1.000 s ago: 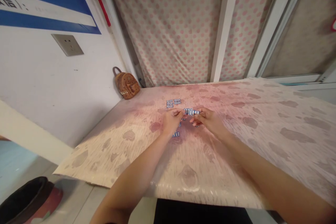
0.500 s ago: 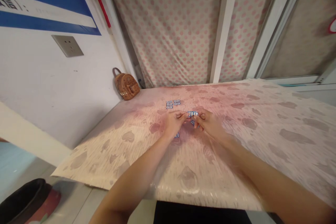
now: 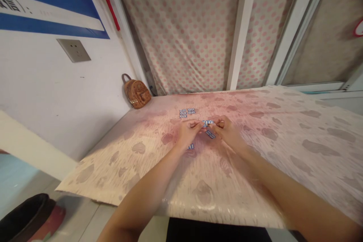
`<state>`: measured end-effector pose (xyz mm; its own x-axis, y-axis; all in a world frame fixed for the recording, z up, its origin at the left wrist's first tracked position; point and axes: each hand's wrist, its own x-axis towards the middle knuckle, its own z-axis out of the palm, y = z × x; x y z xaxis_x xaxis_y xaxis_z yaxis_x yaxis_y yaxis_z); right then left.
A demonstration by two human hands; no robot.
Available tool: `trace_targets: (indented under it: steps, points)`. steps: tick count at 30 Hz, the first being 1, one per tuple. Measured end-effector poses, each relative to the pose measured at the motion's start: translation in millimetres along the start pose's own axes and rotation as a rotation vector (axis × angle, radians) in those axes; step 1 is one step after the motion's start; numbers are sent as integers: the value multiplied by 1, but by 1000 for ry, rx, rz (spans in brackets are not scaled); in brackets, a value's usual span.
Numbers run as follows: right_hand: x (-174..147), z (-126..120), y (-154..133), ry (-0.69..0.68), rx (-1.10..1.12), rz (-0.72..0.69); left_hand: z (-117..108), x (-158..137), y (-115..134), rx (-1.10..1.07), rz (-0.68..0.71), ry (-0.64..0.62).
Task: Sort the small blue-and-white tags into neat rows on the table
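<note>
The patterned table (image 3: 300, 130) runs back to a dotted curtain (image 3: 195, 34) along its far edge; a brown backpack (image 3: 138, 93) sits at the far left corner; left hand (image 3: 187, 132) and right hand (image 3: 226, 130) pinch a blue-and-white strip (image 3: 208, 123), well in from the near edge
</note>
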<state>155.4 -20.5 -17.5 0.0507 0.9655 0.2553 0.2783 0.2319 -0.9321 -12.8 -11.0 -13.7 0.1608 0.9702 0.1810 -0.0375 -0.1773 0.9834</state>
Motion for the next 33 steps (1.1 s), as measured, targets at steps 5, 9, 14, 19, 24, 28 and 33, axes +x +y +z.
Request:
trace_targets:
  steps: [5, 9, 14, 19, 24, 28, 33]
  points:
    - [6, -7, 5, -33, 39, -42, -8, 4, 2, -16, 5, 56]
    - [3, -3, 7, -156, -105, -196, -27, 10, 8, -41, 58, 213]
    - [-14, 20, 3, -600, -264, -522, -46, 17, 12, -36, 78, 335]
    - [-23, 30, -6, -682, -326, -605, -46, 20, 11, -55, 37, 339]
    - [-26, 27, -12, -624, -406, -570, -43, 20, 11, -72, 36, 331]
    - [-28, 31, -9, -442, -473, -470, -40, 18, 12, -87, 42, 312]
    - [-31, 42, -1, -374, -626, -394, -37, 18, 12, -95, 41, 297]
